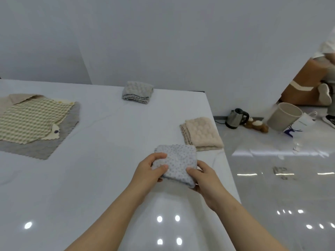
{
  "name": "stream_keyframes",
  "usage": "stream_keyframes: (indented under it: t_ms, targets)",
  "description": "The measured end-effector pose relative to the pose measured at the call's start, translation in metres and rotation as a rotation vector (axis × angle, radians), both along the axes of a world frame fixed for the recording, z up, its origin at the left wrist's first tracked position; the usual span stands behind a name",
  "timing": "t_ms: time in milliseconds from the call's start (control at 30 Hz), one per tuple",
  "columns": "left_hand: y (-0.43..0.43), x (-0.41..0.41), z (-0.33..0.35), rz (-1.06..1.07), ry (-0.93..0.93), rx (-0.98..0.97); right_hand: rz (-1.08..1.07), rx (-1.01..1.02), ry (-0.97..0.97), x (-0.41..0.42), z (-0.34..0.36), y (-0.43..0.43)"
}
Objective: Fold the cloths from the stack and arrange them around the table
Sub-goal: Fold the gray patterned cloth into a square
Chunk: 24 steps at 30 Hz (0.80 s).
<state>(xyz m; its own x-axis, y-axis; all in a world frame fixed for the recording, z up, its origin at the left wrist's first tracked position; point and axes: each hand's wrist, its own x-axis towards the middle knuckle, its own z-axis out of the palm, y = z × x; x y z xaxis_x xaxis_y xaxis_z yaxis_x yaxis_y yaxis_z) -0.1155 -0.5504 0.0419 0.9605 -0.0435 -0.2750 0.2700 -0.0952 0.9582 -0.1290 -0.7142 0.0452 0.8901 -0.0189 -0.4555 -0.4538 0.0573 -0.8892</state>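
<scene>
A folded light-blue dotted cloth [178,160] is held between both hands just above the white table [101,169], near its right edge. My left hand [148,171] grips its left side, thumb on top. My right hand [204,180] grips its near right corner. A folded beige cloth [201,134] lies just beyond it by the right edge. A folded grey cloth [137,92] sits at the far edge. The stack of unfolded cloths [32,122] lies flat at the left, a green-checked one on top of a grey one.
On the shiny floor to the right stand a kettle [235,118], a small brown stuffed toy [256,125], a beige bin [284,118] and a white paper bag [301,124]. A person's feet and a brown box [301,87] show at the far right.
</scene>
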Motion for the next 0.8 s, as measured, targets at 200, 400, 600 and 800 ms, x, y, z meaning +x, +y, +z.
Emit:
stream_keyframes:
  t_ms: [200, 400, 600, 800]
  targets:
    - [-0.048, 0.037, 0.002, 0.041, 0.001, 0.043, 0.044, 0.02, -0.013, 0.048, -0.002, -0.048]
    - [-0.11, 0.07, -0.006, 0.18, 0.002, 0.073, 0.15, 0.053, 0.004, 0.102, -0.022, -0.106]
    - [-0.199, 0.095, -0.008, 0.41, 0.006, 0.065, 0.327, 0.084, 0.003, 0.157, -0.024, -0.186]
    - [-0.257, 0.127, -0.001, 0.528, 0.009, 0.068, 0.447, 0.041, 0.019, 0.208, -0.016, -0.238]
